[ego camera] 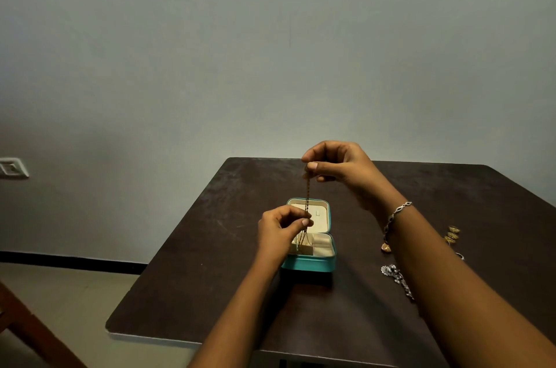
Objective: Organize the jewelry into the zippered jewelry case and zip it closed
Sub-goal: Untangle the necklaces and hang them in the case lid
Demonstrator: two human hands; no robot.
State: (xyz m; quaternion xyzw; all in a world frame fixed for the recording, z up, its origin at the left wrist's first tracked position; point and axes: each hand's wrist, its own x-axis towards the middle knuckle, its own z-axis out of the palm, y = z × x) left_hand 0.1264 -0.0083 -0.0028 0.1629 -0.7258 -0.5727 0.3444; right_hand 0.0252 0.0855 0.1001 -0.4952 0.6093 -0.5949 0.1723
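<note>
Currently, the right hand [337, 163] is pinching the top of a thin gold beaded chain [307, 197], dangling it straight, while the grip of the left hand [279, 229] is pinching it lower, likely guiding it into the open teal zippered case [310, 266] sitting on the dark surface [195, 262].

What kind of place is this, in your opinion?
Probably a plain room in a home: a dark table stands before a bare painted wall, with a switch plate low on it. The open jewelry case and the chain held over it fit a home.
</note>
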